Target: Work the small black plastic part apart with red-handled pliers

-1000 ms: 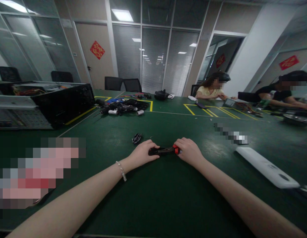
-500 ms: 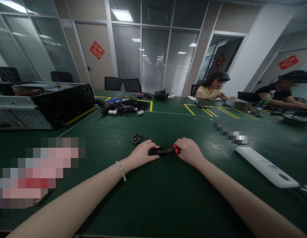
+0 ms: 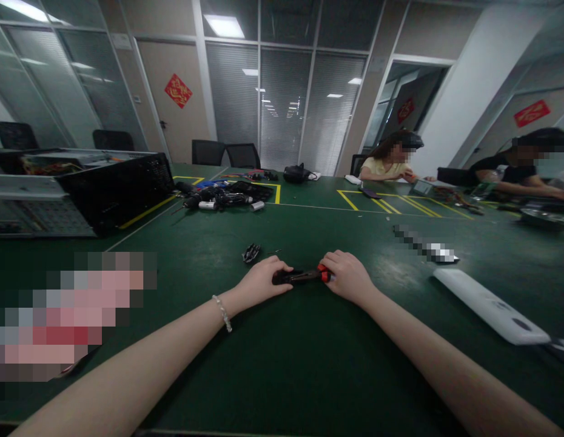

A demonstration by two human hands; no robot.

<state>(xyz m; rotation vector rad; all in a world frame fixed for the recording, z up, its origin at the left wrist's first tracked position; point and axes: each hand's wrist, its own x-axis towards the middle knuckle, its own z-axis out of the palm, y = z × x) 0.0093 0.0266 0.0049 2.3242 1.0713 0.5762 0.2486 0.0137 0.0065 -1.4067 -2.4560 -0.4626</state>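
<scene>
My right hand (image 3: 348, 276) is closed around the red handles of a pair of pliers (image 3: 305, 277), whose dark jaws point left. Between the thumb and fingers of my left hand (image 3: 261, 282) is a small black piece (image 3: 279, 278), right at the jaw end of the pliers. Whether the jaws grip that piece I cannot tell. Just beyond my left hand lies a small dark clump of parts (image 3: 251, 253) on the green tabletop (image 3: 300, 364).
An opened computer case (image 3: 122, 194) stands at the left. Behind my hands lies a pile of dark tools and cables (image 3: 231, 193). A long white device (image 3: 491, 308) rests at the right. Two people sit at the far right, one by a metal box with wires (image 3: 427, 188).
</scene>
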